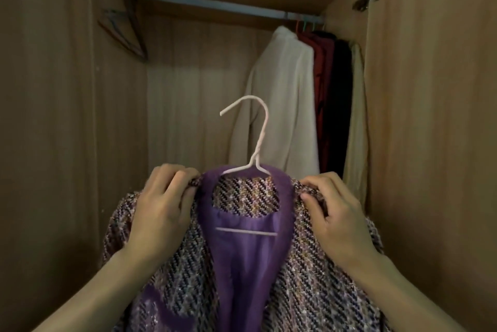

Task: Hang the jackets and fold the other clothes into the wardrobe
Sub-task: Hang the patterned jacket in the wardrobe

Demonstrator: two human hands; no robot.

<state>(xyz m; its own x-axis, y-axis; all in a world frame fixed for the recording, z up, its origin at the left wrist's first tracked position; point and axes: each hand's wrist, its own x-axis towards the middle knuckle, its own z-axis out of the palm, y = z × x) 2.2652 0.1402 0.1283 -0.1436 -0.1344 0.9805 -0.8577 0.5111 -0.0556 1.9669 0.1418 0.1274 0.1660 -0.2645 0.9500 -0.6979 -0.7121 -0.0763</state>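
We've got the tweed jacket point(309, 264) on its white hanger point(258, 140), left hand point(161, 205) and right hand point(338, 210) pinching a shoulder each. Soft, weighty cloth; between our fingers, the hook's the better hold, rail point(215, 4) above.

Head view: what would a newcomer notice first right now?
The purple-lined tweed jacket on its white hanger fills the foreground, left hand and right hand gripping its shoulders. Behind, on the right, a cream coat hangs from the rail beside dark garments.

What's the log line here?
left hand: grips tweed jacket shoulder | right hand: grips other shoulder | hanger: inside jacket, off rail
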